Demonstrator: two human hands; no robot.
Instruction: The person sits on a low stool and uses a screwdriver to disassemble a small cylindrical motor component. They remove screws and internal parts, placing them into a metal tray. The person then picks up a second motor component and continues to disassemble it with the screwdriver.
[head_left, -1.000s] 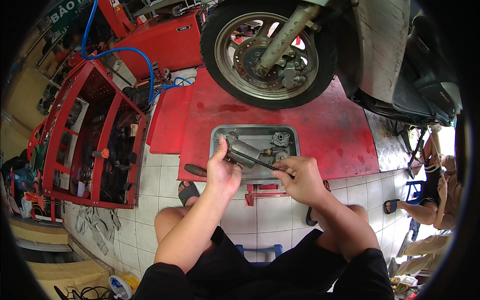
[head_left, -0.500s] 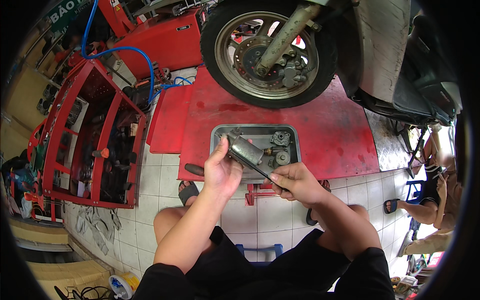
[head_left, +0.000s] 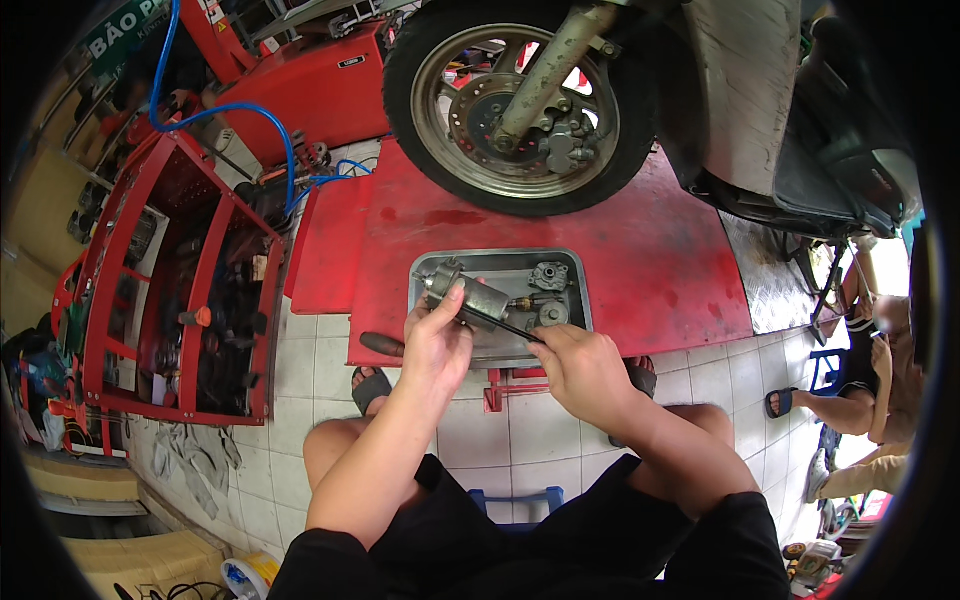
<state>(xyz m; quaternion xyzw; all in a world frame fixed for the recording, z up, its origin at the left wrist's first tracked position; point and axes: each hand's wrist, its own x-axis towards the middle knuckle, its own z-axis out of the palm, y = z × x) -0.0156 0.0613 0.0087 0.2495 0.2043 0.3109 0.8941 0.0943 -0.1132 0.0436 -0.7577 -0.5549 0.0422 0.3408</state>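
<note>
Hands full: our left hand (head_left: 440, 338) is cupping the cylinder (head_left: 480, 298), our right hand (head_left: 588, 370) is pinching the rod (head_left: 518, 331).
We are holding the cylinder aslant over the left side of the tray (head_left: 512, 261), the rod running along its near flank. If our left thumb is pressing too lightly, or the rod is pushing sideways, the cylinder could be slipping and knocking the housing (head_left: 549, 276) and round part (head_left: 552, 314) in the tray. Our forearms (head_left: 385, 450) are converging from below, left thumb lying on top, right knuckles facing up. Farther off, the wheel (head_left: 475, 130) is looming above the platform (head_left: 670, 270).
</note>
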